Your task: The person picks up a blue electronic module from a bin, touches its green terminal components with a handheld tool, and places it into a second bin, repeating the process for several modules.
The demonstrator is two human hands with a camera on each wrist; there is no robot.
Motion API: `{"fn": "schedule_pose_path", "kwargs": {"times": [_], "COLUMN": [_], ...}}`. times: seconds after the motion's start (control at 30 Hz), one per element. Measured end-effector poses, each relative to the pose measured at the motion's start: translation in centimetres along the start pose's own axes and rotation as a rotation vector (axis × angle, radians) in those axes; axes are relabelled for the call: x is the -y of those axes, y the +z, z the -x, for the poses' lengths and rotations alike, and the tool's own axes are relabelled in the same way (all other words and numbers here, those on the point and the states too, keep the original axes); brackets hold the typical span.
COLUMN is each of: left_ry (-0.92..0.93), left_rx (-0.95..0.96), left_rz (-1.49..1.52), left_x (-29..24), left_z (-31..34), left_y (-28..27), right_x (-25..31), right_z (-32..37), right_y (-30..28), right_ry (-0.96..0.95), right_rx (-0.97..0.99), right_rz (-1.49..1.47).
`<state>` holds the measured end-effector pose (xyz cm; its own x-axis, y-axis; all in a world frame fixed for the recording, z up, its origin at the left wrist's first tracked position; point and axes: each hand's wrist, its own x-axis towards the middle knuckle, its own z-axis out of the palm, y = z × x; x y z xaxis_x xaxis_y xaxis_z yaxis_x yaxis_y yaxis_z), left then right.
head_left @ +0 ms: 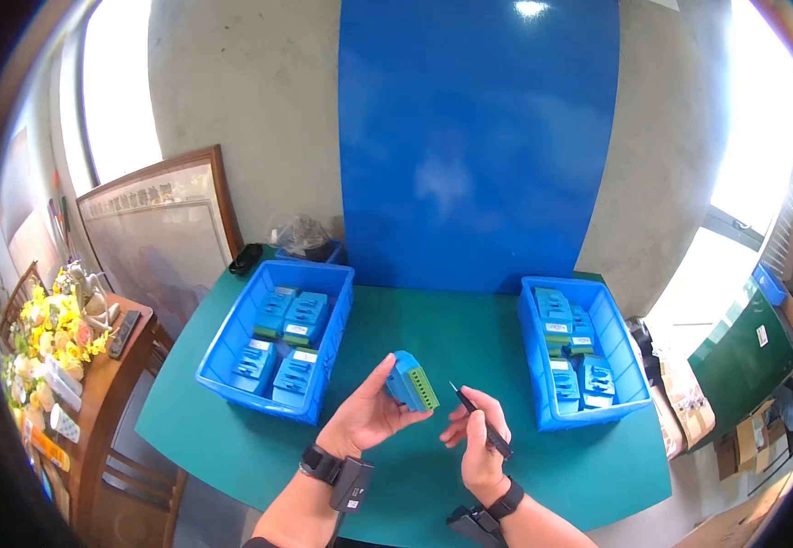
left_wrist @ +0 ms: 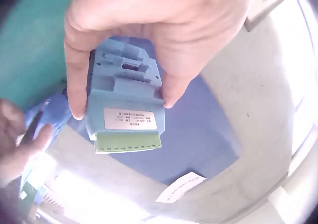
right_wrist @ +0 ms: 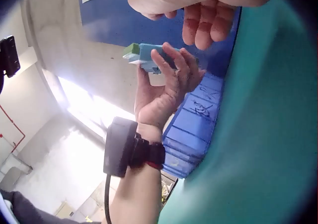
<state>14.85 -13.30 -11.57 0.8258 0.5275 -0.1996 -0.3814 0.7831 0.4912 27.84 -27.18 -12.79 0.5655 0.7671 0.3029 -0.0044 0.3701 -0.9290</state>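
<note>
Over the near middle of the table, my left hand (head_left: 360, 422) grips a blue electronic module (head_left: 402, 384) between thumb and fingers. A green screw terminal block (head_left: 424, 388) on the module faces my right hand. The left wrist view shows the module's slotted blue housing (left_wrist: 130, 87) and a white printed label (left_wrist: 134, 118) above the terminal strip. My right hand (head_left: 485, 452) holds a thin black screwdriver (head_left: 499, 443), its tip pointing up and left, a short gap from the terminal block. In the right wrist view the screwdriver is hidden.
A blue bin (head_left: 255, 402) with several similar modules stands on the left of the green table (head_left: 396, 498); another blue bin (head_left: 597, 419) with several stands on the right. A blue board (head_left: 479, 137) rises behind. A smaller container with a plastic bag (head_left: 301, 234) sits back left.
</note>
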Motion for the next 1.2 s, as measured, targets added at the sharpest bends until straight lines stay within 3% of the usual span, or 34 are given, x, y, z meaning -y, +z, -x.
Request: {"fn": "schedule_pose_path", "kwargs": {"times": [0.3,0.57,0.77,0.87,1.2], "left_ry": [0.154,0.112,0.116,0.124,0.155], "left_rx": [-0.157,-0.118,-0.147,-0.163,-0.117], "left_rz": [-0.171,-0.221,-0.265,-0.271,-0.218], "left_x": [0.0,0.4,0.8,0.8,0.5], "left_z": [0.4,0.7,1.0,1.0,0.8], "left_y": [-0.8,-1.0,-0.7,-0.7,-1.4], "right_x": [0.4,0.0,0.3,0.3,0.5], "right_z": [0.8,0.5,1.0,1.0,0.6], "right_y": [-0.2,-0.4,-0.4,0.1,0.2], "right_ry": [-0.233,-0.417,-0.365,-0.356,-0.376], "right_rx": [0.019,0.12,0.111,0.002,0.063], "right_rz": [0.058,0.273,0.321,0.226,0.279]}}
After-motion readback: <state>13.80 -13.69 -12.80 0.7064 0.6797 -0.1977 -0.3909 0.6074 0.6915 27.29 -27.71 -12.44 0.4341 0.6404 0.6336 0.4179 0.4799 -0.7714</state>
